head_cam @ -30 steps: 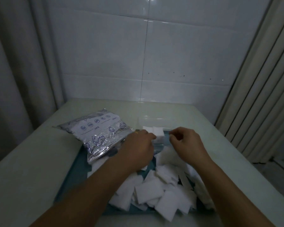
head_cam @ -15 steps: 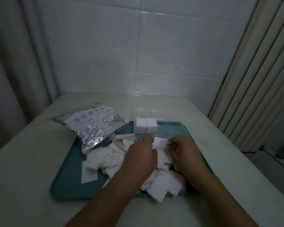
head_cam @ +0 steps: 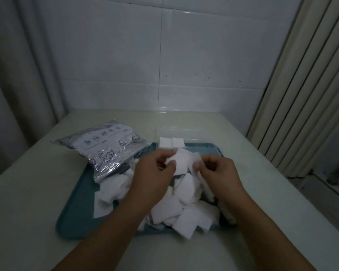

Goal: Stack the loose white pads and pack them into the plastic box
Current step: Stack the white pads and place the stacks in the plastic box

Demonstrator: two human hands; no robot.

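The white pads look thin, soft and almost weightless, the sort of thing that bends or creases under a firm squeeze and drifts off a stack if nudged. They are best taken at opposite edges with light fingertip pressure, so the sheets stay flat and their corners can be squared against each other.

That is roughly how they are being held. The left hand [head_cam: 155, 169] pinches the left edge of a held pad [head_cam: 181, 163] between thumb and curled fingers, and the right hand [head_cam: 216, 171] pinches its right edge in the same way, so both hands are closed on the same small bundle, raised between them. The light is dim, and it is hard to say whether they hold a single pad or a few layered together.

Below the hands and back toward the wrists lies the loose pile of pads [head_cam: 184, 208], jumbled at all angles on the teal tray [head_cam: 70, 222], with a few strays to the left of the left forearm. Just beyond the fingertips, at the far edge of the tray, stands the clear plastic box [head_cam: 192, 133], with two neat packed stacks [head_cam: 171, 142] visible in its left part; the space to their right looks free for the next stack. A foil bag [head_cam: 106, 147] lies beyond and to the left of the left hand, partly on the tray and partly on the counter [head_cam: 27, 192].

Most of the pads are still loose, so the packing seems far from done.
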